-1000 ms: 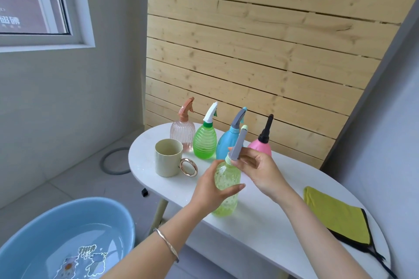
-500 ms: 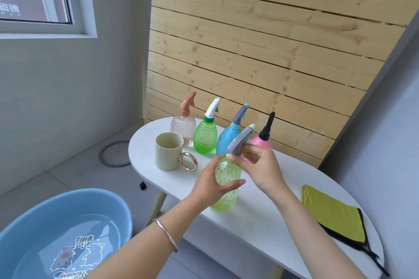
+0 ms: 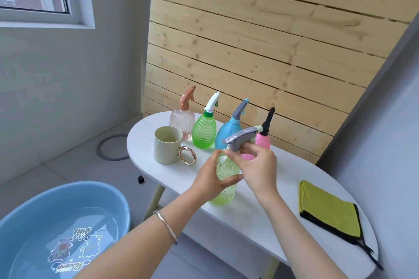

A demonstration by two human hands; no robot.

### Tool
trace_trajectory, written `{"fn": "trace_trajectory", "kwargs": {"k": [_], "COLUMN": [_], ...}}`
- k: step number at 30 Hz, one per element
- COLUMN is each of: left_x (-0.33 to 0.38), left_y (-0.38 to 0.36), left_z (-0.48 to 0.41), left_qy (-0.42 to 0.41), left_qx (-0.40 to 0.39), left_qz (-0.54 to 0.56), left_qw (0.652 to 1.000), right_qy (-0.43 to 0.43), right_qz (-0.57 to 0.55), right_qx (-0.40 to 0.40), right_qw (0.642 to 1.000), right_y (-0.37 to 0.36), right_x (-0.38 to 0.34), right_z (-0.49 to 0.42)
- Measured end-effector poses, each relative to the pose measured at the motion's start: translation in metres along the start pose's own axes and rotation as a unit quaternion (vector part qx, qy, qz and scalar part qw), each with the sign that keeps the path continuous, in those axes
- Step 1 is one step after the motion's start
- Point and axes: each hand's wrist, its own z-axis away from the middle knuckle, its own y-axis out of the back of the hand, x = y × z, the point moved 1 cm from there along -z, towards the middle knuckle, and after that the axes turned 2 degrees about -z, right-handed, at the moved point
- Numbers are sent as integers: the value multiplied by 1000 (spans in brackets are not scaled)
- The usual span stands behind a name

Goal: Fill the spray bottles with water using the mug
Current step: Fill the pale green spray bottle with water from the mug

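Observation:
A pale green spray bottle [image 3: 224,190] stands on the white oval table [image 3: 260,217]. My left hand [image 3: 212,180] grips its body. My right hand [image 3: 256,166] holds the neck under its grey trigger head [image 3: 240,137], which lies turned sideways. Behind stand a clear pink bottle [image 3: 182,122], a green ribbed bottle [image 3: 204,130], a blue bottle [image 3: 229,131] and a pink bottle [image 3: 263,140] with a black nozzle. A beige mug [image 3: 167,145] with a gold ring handle stands to the left. A blue basin [image 3: 56,229] of water sits on the floor at lower left.
A folded yellow cloth [image 3: 328,208] with black trim lies at the table's right end. A wooden slat wall stands behind the table, a grey wall on the right. A round floor drain ring [image 3: 112,147] and a small black object [image 3: 140,179] are on the tiled floor.
The grey trigger head has turned from pointing up to lying sideways under my right hand. My left hand keeps its grip on the bottle.

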Motion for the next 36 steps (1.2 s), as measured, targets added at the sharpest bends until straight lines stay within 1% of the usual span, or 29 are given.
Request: {"fn": "trace_trajectory", "kwargs": {"k": [2,4,6,10,12,14,16,18,20,21,22,23,25,26,27,29,33,34,35,36], "left_x": [1,2,-1,-2,2,4,1,0,2,4,6,6,7,7,6,4,7,8,9,10], "left_y": [2,6,11,24,23,14,3,-8,-14,-15,-15,-14,-5,0,5,4,-20,-24,-23,-19], "left_z": [1,4,5,3,1,3,5,6,5,3,1,-2,-5,-7,-10,-13,-12,-11,-11,-10], "left_qy": [-2,7,23,63,52,35,39,46,43,39,37,37,53,69,79,80,44,39,44,54], "left_qx": [-29,-68,-94,-93,-109,-117,-90,-54,-7,4,-4,-32,-124,-157,-173,-164,-53,-45,-58,-95], "left_qz": [-7,-18,-14,-24,-72,-82,-29,17,-3,-22,-34,-37,-30,-18,-2,-1,-75,-72,-51,-24], "left_qw": [1000,998,995,993,990,989,995,997,999,999,999,998,990,985,982,983,995,996,996,994], "right_qy": [4,1,-8,-43,-74,-73,-60,-61,-64,-66,-67,-67,-81,-89,-93,-95,-97,-99,-100,-101], "right_qz": [-6,-20,-38,-103,-149,-145,-124,-114,-107,-102,-98,-100,-132,-149,-155,-153,-167,-170,-168,-167], "right_qx": [42,52,38,-17,-38,-32,-11,30,50,46,33,12,-47,-72,-87,-87,-45,-43,-49,-60], "right_qw": [999,998,999,994,985,986,990,991,991,992,992,993,987,982,980,980,980,980,979,979], "right_y": [-5,-7,-5,7,12,15,12,10,9,11,14,18,23,25,26,27,29,30,32,33], "right_x": [2,3,5,14,17,16,16,18,21,21,21,20,19,18,17,17,21,22,22,21], "right_z": [6,6,3,-1,-1,0,1,4,5,4,3,2,-1,-2,-3,-4,0,-1,-3,-4]}}
